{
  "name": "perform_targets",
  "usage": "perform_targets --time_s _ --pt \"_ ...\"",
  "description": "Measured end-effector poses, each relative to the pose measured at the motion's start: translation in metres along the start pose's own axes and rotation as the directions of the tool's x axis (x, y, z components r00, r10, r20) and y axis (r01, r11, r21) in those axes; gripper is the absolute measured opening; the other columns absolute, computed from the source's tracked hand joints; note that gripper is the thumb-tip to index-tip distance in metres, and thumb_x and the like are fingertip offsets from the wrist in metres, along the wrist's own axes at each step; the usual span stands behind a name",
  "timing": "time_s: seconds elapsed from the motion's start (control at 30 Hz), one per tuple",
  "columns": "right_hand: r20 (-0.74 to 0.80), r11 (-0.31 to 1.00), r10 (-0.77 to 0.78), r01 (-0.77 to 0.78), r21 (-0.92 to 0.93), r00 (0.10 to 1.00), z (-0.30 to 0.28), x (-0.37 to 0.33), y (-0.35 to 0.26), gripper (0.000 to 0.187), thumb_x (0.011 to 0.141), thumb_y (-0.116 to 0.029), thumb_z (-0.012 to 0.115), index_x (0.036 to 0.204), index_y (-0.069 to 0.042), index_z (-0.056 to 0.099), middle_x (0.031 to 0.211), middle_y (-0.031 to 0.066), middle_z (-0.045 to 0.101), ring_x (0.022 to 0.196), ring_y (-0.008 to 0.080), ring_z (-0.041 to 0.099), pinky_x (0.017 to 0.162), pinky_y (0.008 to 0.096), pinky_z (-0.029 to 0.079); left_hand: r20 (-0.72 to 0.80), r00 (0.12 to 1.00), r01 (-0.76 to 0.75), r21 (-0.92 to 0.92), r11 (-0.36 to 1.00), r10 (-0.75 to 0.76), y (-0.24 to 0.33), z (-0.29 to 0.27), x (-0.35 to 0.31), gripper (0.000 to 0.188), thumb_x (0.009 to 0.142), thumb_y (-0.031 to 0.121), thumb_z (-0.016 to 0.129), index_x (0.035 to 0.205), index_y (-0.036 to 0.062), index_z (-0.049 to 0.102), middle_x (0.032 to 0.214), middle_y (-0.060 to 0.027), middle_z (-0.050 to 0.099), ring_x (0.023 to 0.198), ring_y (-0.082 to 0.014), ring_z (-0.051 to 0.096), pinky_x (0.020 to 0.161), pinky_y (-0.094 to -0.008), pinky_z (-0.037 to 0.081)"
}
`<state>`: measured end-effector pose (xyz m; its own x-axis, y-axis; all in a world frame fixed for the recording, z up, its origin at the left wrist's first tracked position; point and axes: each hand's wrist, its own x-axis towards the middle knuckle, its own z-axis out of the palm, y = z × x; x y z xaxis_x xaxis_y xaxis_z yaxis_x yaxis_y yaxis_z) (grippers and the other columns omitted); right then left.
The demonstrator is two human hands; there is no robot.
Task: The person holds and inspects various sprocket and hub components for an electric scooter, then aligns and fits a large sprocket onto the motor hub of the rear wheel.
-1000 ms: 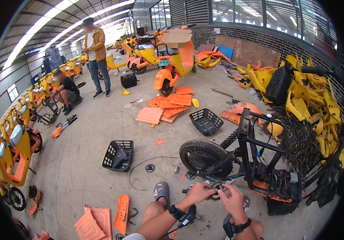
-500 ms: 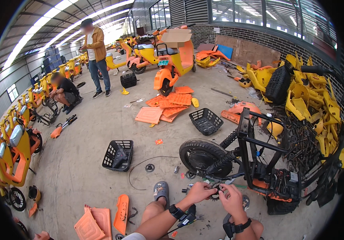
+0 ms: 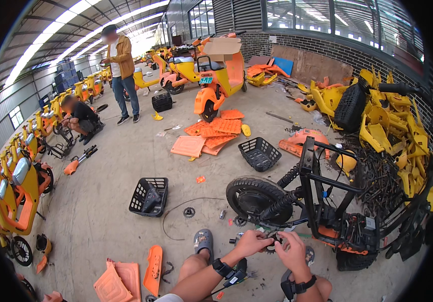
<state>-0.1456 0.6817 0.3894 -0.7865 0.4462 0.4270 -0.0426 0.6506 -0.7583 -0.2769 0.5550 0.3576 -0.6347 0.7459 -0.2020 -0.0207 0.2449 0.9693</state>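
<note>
Low in front of me, both hands meet at a small dark toothed sprocket (image 3: 273, 241). My left hand (image 3: 250, 243) pinches its left side between thumb and fingers. From the right, my right hand (image 3: 292, 250) curls its fingertips onto the same part, which they partly hide. Just beyond stands a stripped black scooter frame (image 3: 307, 173) with its rear wheel (image 3: 254, 197) toward me. Two more toothed sprockets lie on the floor, one sprocket (image 3: 189, 212) in the open and another sprocket (image 3: 240, 220) beside the wheel.
Black baskets sit on the floor, one basket (image 3: 148, 196) at left and one basket (image 3: 259, 153) ahead. Orange panels (image 3: 118, 282) lie near my left leg. A pile of yellow covers (image 3: 377, 121) rises at right. Two people, one standing person (image 3: 121, 65) and one crouching person (image 3: 80, 118), are farther off.
My hands stay at the sprocket, with only slight finger movement. The crouching person's head has shifted a little to the left. Nothing has been let go.
</note>
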Motion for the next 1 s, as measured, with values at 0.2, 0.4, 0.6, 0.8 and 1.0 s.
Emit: perform_targets --time_s 0.2,0.4,0.6,0.8,1.0 --pt "0.072 0.964 0.265 -0.262 -0.047 0.962 -0.001 0.000 -0.002 0.032 0.076 -0.010 0.070 0.108 -0.005 0.066 0.088 0.0063 0.064 0.050 0.0164 0.056 0.051 0.0305 0.046 -0.001 1.000 0.024 -0.003 1.000 -0.024 0.000 0.000 0.000 0.038 0.082 0.028 0.076 0.084 -0.0092 0.065 0.066 -0.0057 0.065 0.057 -0.0083 0.061 0.051 -0.0235 0.049" --pt "0.059 0.992 0.126 -0.126 -0.005 0.990 -0.001 -0.003 0.000 0.032 0.077 -0.008 0.069 0.109 -0.006 0.066 0.084 0.0055 0.064 0.050 0.0166 0.055 0.050 0.0311 0.045 -0.001 0.999 0.036 0.008 0.999 -0.036 -0.001 0.000 0.001 0.039 0.082 0.027 0.076 0.085 -0.0098 0.065 0.067 -0.0065 0.065 0.057 -0.0091 0.061 0.051 -0.0237 0.049" --pt "0.055 0.998 0.065 -0.064 -0.026 0.996 -0.003 -0.001 -0.006 0.029 0.081 -0.015 0.071 0.109 -0.008 0.066 0.079 0.0068 0.066 0.052 0.0186 0.056 0.052 0.0323 0.045 0.023 0.998 0.061 -0.006 0.998 -0.061 0.002 0.000 0.000 0.039 0.082 0.028 0.076 0.085 -0.0093 0.065 0.067 -0.0068 0.066 0.057 -0.0099 0.062 0.053 -0.0238 0.050" --pt "0.014 0.993 0.097 -0.096 -0.065 0.995 -0.006 -0.008 0.005 0.022 0.088 -0.014 0.065 0.109 -0.009 0.066 0.083 0.0136 0.068 0.058 0.0255 0.061 0.057 0.0353 0.049 0.034 0.999 -0.023 0.005 1.000 0.023 0.009 0.001 -0.002 0.038 0.080 0.032 0.075 0.081 -0.0057 0.069 0.063 -0.0074 0.066 0.055 -0.0107 0.063 0.052 -0.0260 0.049" --pt "-0.392 0.989 -0.089 0.127 0.072 0.916 -0.087 -0.015 -0.092 0.029 0.088 -0.005 0.051 0.114 0.000 0.062 0.097 0.0083 0.066 0.063 0.0106 0.053 0.058 0.0244 0.044 0.044 0.998 -0.039 -0.022 0.999 0.040 0.011 0.008 -0.003 0.036 0.080 0.029 0.076 0.078 -0.0063 0.068 0.062 -0.0055 0.065 0.053 -0.0098 0.061 0.050 -0.0247 0.048"
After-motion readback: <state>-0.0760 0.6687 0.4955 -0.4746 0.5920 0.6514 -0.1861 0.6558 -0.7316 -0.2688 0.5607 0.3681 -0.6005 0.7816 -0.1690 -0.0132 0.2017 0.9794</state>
